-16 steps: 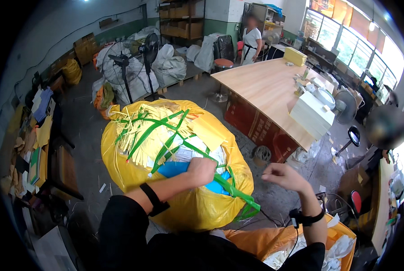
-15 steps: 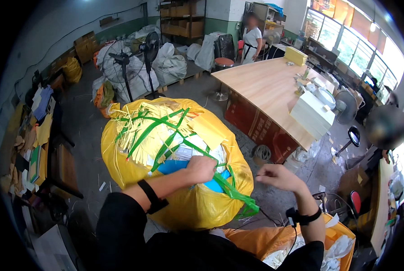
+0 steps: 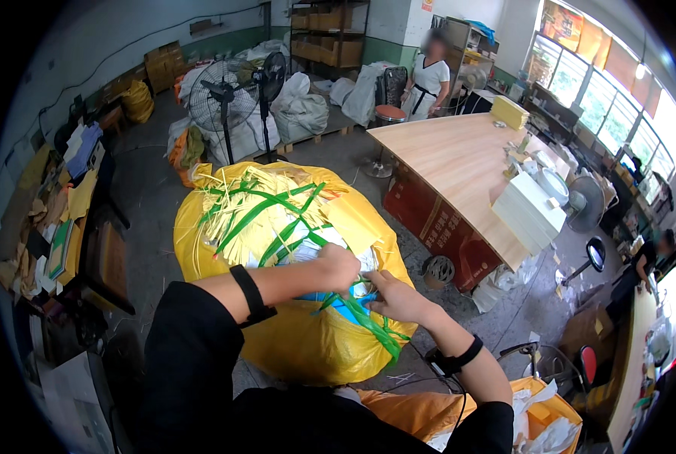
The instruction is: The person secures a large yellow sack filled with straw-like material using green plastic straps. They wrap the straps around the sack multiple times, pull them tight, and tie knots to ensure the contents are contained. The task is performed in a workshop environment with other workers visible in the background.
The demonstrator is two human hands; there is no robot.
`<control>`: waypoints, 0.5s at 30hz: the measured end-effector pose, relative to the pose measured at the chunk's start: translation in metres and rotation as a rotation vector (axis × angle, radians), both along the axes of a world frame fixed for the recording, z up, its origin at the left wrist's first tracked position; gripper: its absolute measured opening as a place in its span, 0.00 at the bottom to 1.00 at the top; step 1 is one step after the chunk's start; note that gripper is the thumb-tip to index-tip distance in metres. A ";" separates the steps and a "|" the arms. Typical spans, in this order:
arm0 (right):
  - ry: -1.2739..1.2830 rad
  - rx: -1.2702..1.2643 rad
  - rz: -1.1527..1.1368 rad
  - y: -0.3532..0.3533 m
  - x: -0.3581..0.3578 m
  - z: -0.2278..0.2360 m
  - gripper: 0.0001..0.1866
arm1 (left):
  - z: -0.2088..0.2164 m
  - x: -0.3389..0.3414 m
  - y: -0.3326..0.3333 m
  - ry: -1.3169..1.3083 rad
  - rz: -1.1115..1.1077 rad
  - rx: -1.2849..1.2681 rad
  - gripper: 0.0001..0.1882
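Observation:
A bulging yellow sack (image 3: pixel 315 352) stands in front of me, its mouth full of pale yellow paper strips (image 3: pixel 251 208) and white paper. Flat green plastic strapping (image 3: pixel 372 325) crisscrosses the top, and loose ends hang over the near right side. My left hand (image 3: pixel 339 268) is closed in a fist on the strapping over the sack's mouth. Beside it, my right hand (image 3: pixel 397 296) reaches in from the right, thumb and fingers closing on the strapping by the left fist. The fingertips are partly hidden. Under the hands shows a bit of blue sheet (image 3: pixel 345 310).
To the right is a wooden-topped table (image 3: pixel 451 163) carrying a white stack (image 3: pixel 531 212). Two black standing fans (image 3: pixel 224 98) are behind the sack. An orange sack (image 3: pixel 413 412) sits close by me. A person (image 3: pixel 431 79) stands beyond the table; another is at far right.
My right hand has come in from the right, down to the strapping beside my left hand. The left hand stays on the strapping. The far person has turned, and my view has shifted slightly.

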State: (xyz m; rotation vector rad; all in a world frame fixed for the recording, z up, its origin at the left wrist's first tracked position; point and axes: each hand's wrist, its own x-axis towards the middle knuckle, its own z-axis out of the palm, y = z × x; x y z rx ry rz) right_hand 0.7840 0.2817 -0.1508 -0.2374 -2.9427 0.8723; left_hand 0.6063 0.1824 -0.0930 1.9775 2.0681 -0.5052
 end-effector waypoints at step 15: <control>-0.070 -0.067 0.108 0.030 -0.035 -0.020 0.15 | -0.048 -0.025 -0.057 -0.556 -0.036 0.725 0.09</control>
